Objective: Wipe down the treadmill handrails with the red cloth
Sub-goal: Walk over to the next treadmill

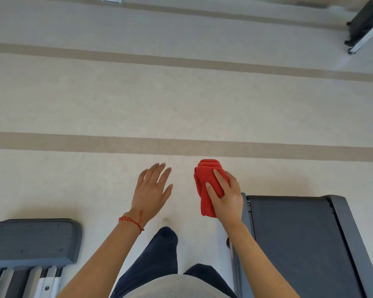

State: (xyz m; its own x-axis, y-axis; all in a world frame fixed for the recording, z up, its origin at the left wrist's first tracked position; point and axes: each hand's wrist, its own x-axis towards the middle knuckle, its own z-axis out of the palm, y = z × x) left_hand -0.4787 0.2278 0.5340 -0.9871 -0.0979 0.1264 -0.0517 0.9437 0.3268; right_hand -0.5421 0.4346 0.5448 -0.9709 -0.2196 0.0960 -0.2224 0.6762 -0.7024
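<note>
My right hand (226,197) grips a folded red cloth (206,179), held out in front of me above the pale floor. The cloth sticks up past my fingers and hangs a little below my palm. My left hand (152,190) is held out beside it, fingers straight and spread, holding nothing; a red bead bracelet circles its wrist. The dark belt end of a treadmill (295,237) lies on the floor at the lower right, just right of my right forearm. No handrail is in view.
A grey padded machine part on metal rails (30,241) sits at the lower left. Another machine's dark base (362,24) is at the top right. My legs (164,252) stand on the striped pale floor (181,104) between the machines.
</note>
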